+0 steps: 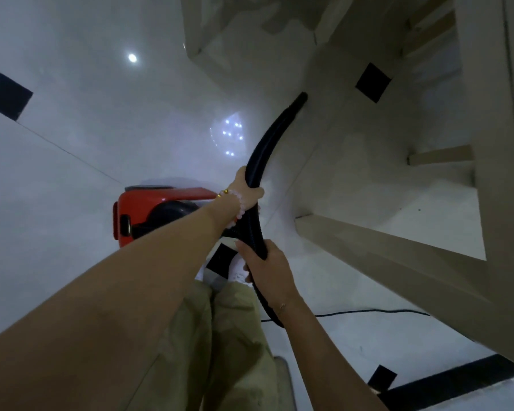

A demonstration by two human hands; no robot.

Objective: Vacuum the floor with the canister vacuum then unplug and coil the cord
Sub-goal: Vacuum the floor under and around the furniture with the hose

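A black vacuum hose [272, 134] curves forward from my hands, and its nozzle tip [301, 99] rests on the white floor beside a pale table leg. My left hand [247, 189], with a bead bracelet on the wrist, grips the hose higher up. My right hand [266, 266] grips the ribbed part lower down, nearer my body. The red canister vacuum [149, 213] sits on the floor to the left, partly hidden behind my left forearm. A thin black cord [368, 312] lies on the floor to the right, running under the table.
A pale wooden table [487, 203] with legs and crossbars stands on the right. The glossy white floor tiles [72, 173] carry small black squares and reflect ceiling lights. A black strip [445, 381] crosses the floor at lower right. My beige trousers fill the bottom centre.
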